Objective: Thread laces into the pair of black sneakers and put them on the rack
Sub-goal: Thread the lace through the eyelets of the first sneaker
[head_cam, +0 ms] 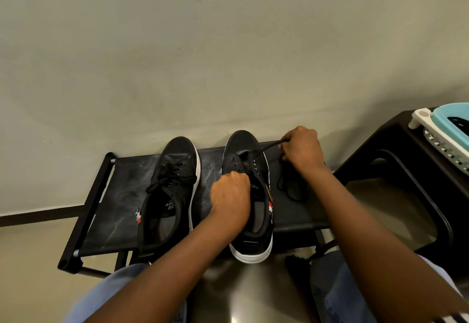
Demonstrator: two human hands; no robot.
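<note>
Single head-worn wide-angle view, looking forward and down, close over the rack (121, 195), wall behind

Both hands forward, left (229, 193) and right (302, 148) fingers curled.

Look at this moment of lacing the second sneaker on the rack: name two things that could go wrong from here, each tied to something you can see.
1. The right hand pulls the lace taut sideways from a front eyelet; pulling too far could draw the other end out.
2. The unlaced sneaker has its heel hanging over the rack front edge, steadied by the left hand; a hard tug could tip it off.
</note>
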